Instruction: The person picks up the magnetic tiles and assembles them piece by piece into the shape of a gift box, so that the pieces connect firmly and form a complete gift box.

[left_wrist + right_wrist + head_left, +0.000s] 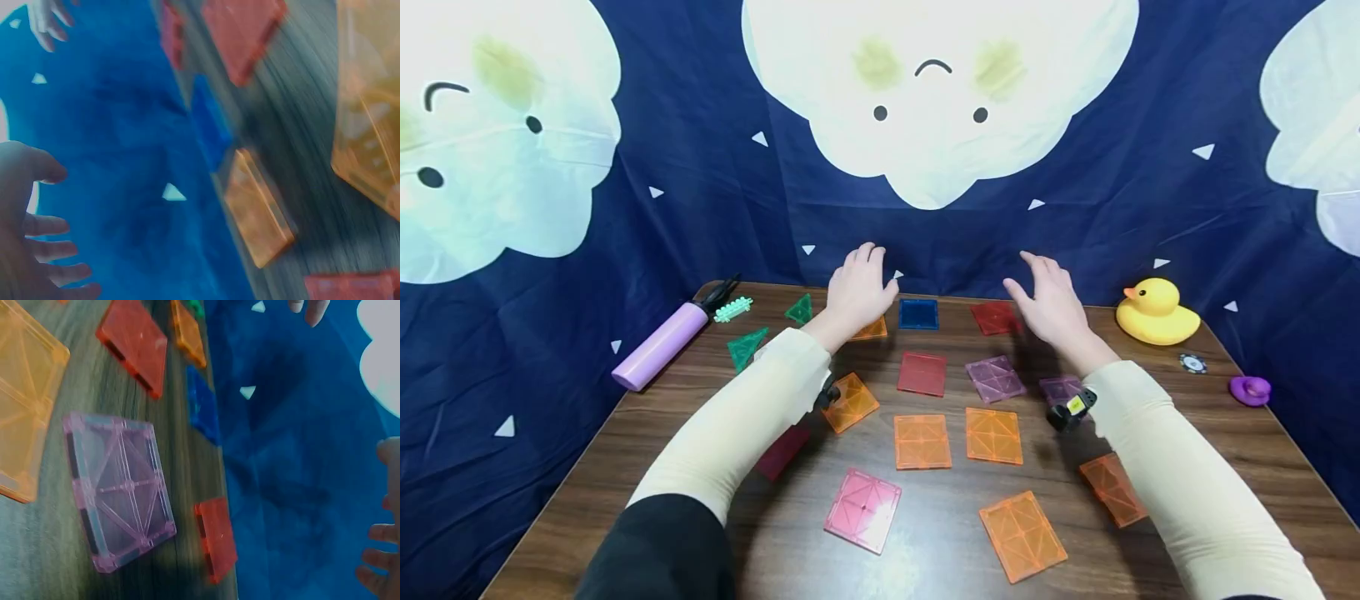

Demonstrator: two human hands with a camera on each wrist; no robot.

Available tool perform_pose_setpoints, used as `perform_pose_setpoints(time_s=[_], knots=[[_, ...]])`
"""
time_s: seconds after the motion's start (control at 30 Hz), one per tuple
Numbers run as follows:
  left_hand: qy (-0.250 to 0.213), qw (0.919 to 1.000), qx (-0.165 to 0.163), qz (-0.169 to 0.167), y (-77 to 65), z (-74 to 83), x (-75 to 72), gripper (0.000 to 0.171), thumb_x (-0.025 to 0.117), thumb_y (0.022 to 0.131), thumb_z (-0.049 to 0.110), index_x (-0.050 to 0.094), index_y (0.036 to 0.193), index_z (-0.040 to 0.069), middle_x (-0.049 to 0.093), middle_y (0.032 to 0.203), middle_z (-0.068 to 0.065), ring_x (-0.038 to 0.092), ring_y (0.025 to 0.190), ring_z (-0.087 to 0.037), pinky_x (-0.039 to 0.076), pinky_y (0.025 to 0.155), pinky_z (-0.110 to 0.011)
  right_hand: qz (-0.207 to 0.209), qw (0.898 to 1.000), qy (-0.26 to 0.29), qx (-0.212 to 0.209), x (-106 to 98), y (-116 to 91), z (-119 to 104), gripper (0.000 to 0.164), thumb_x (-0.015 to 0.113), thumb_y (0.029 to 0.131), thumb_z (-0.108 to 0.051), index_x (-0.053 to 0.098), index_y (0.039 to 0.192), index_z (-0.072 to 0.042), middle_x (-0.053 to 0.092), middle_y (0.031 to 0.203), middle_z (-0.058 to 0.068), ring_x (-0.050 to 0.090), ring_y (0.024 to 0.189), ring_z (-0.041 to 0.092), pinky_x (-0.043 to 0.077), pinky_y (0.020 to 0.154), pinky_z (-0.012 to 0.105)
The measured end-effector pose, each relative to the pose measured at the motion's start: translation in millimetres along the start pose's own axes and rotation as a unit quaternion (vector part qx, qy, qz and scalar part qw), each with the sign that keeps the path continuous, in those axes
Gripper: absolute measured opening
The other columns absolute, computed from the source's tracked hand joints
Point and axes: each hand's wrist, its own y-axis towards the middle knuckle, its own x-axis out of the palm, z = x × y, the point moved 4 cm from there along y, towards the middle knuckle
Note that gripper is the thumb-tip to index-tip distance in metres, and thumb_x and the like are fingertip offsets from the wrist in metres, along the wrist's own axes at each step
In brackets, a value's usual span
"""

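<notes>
My left hand (859,287) hovers over the back of the table with fingers spread and holds nothing. An orange magnetic tile (870,330) lies partly hidden beneath it, and a blue tile (919,314) is just to its right. Raised likewise, my right hand (1051,302) has its fingers loosely extended and holds nothing. Nearest to it is a red tile (995,317) at the back edge. Between the two arms lie another red tile (922,373), a purple tile (996,379) and orange tiles (922,442). In the right wrist view the purple tile (125,487) shows its ribbed frame.
A pink tile (863,510) and an orange tile (1022,536) lie near the front. Green triangle tiles (747,347), a textured mint piece (733,309) and a lilac cylinder (662,343) sit left. At right are a yellow duck (1157,312), a chip (1192,363) and a purple duck (1251,390).
</notes>
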Motion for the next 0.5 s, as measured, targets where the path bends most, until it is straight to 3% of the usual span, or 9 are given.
perform_pose_setpoints(time_s=[0.27, 0.37, 0.5], knots=[[-0.092, 0.9926, 0.068, 0.041, -33.0, 10.7, -29.6, 0.047, 0.058, 0.1, 0.027, 0.057, 0.141, 0.003, 0.048, 0.151, -0.014, 0.045, 0.139, -0.033, 0.043, 0.108, -0.048, 0.085, 0.988, 0.084, -0.1, -17.8, -32.4, -15.6, 0.039, 0.063, 0.101, -0.013, 0.057, 0.136, 0.002, 0.058, 0.129, 0.023, 0.053, 0.122, 0.04, 0.04, 0.104, 0.056], [-0.102, 0.9888, 0.105, 0.028, -50.5, 15.6, -29.0, 0.046, 0.06, 0.1, 0.024, 0.058, 0.14, 0.002, 0.05, 0.149, -0.015, 0.046, 0.137, -0.034, 0.041, 0.11, -0.048, 0.091, 0.983, 0.096, -0.131, -18.7, -49.7, -20.5, 0.035, 0.064, 0.099, -0.009, 0.06, 0.132, 0.002, 0.061, 0.125, 0.02, 0.057, 0.116, 0.037, 0.045, 0.097, 0.055], [-0.092, 0.9838, 0.152, -0.023, -73.3, 23.8, -12.2, 0.047, 0.062, 0.1, 0.023, 0.058, 0.141, 0.001, 0.05, 0.15, -0.017, 0.046, 0.138, -0.033, 0.038, 0.112, -0.047, 0.064, 0.981, 0.1, -0.154, -9.8, -72.0, -20.6, 0.031, 0.064, 0.099, -0.007, 0.062, 0.129, 0.0, 0.063, 0.125, 0.016, 0.058, 0.114, 0.033, 0.046, 0.093, 0.053]])
